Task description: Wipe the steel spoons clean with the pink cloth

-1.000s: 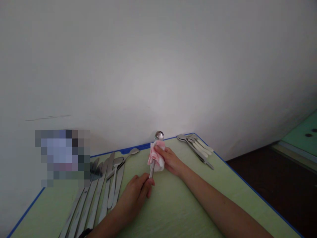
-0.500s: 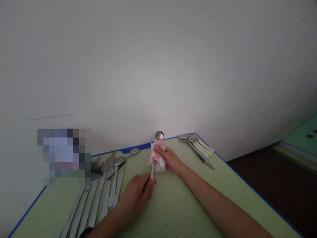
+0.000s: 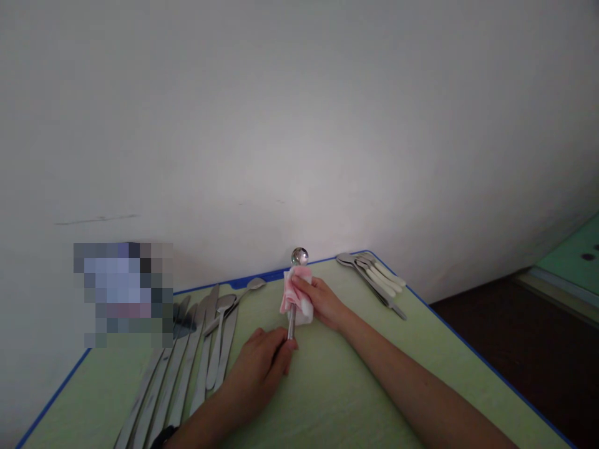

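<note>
A steel spoon points away from me, its round bowl raised near the wall. My left hand is closed on the lower end of its handle, just above the green table. A pink and white cloth is wrapped round the upper part of the handle, and my right hand is closed on that cloth.
Several steel knives and spoons lie in a row on the left of the table. A few white-handled spoons lie at the far right corner. A white wall rises behind the table's blue edge. Dark floor lies to the right.
Both hands and the spoon hold nearly the same place. The left hand has shifted slightly right and the cloth sits a touch lower on the handle.
</note>
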Demonstrator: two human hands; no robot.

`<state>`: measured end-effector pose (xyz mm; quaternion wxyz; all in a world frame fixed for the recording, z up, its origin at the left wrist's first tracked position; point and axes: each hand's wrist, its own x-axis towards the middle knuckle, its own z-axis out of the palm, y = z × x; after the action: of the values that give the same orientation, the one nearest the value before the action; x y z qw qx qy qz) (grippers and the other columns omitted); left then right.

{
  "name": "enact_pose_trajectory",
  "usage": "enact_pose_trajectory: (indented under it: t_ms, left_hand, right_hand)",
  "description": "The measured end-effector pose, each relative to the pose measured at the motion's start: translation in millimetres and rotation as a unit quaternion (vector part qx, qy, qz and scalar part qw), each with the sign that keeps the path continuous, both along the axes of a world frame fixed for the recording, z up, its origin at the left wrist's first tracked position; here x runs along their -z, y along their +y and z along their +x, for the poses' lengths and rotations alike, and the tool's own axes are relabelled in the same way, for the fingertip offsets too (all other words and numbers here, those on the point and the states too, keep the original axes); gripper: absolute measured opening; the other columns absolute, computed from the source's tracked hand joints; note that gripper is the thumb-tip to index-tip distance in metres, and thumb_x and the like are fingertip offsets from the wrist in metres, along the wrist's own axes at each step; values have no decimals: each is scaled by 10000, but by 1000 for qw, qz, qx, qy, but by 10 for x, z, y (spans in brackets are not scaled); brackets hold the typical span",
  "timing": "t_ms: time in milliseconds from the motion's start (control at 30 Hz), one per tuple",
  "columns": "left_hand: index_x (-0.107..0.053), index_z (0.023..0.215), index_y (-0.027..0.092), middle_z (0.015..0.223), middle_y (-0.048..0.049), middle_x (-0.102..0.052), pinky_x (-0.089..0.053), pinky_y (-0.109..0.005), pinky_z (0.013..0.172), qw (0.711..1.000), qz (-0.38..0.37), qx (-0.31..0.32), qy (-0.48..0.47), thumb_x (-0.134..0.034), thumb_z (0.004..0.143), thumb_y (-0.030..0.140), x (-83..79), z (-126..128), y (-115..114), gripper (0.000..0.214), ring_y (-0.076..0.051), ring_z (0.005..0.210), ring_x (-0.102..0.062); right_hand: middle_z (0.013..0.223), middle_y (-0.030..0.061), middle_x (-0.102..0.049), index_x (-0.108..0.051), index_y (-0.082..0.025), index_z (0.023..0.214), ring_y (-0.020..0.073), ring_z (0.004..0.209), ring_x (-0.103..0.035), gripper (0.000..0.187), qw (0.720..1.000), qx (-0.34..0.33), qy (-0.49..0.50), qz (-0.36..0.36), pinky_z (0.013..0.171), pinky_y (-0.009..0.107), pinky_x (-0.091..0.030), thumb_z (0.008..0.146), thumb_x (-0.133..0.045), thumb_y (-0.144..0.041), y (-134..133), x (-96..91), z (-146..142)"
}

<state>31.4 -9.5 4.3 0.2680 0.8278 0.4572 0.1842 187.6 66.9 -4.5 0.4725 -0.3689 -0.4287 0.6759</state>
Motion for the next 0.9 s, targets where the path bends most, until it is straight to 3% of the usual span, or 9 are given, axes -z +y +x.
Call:
enact_pose_trajectory:
  t_ms: [900]
  left_hand:
    - [-460, 679, 201, 676, -18, -586, -345, -308, 712, 1000, -23, -1, -22, -248, 938, 310, -18, -13, -16, 352, -188, 704, -530]
  right_hand:
    - [562, -20, -553, -558, -132, 641, 80, 505, -448, 399, 1000, 10, -6, -6, 516, 232, -294, 629, -679, -512, 14, 8, -1]
